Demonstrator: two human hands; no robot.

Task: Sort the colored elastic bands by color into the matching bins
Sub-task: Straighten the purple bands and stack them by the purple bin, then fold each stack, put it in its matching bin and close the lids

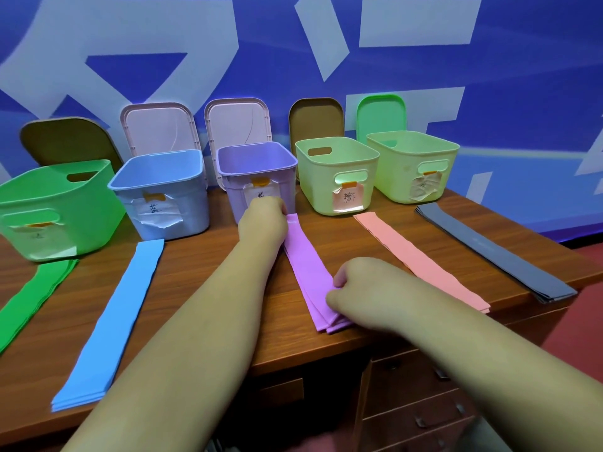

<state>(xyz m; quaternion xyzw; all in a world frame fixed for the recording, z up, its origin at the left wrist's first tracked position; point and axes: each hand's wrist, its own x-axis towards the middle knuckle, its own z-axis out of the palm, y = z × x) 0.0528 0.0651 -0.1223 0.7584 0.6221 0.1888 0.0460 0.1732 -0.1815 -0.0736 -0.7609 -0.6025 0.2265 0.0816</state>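
Purple bands (308, 275) lie lengthwise on the desk (189, 256), pointing toward the purple bin (233, 194). We note the left hand (262, 223) gripping their far end, just before that bin; the right hand (362, 288) pinches the near end.

Desk (202, 256): wood-grain top, brown, smooth with a low sheen. Green bin (55, 207), blue bin (192, 197), purple bin (257, 172) and two pale green bins (313, 190) (398, 177): moulded plastic, smooth, softly glossy, slightly translucent at the walls. Lids (158, 128) leaning behind them: the same smooth plastic; the brown ones look matt. Labels (153, 212): thin paper, creased and torn at the edges, each held by orange tape (259, 181). Green bands (29, 298), blue bands (124, 305), purple bands (306, 265), pink bands (414, 259) and grey bands (496, 256): thin, flat elastic sheet, matt and smooth, stacked in layers. Drawer pulls (421, 420): dark, apparently metal. Wall (424, 34): smooth printed surface, faintly glossy.
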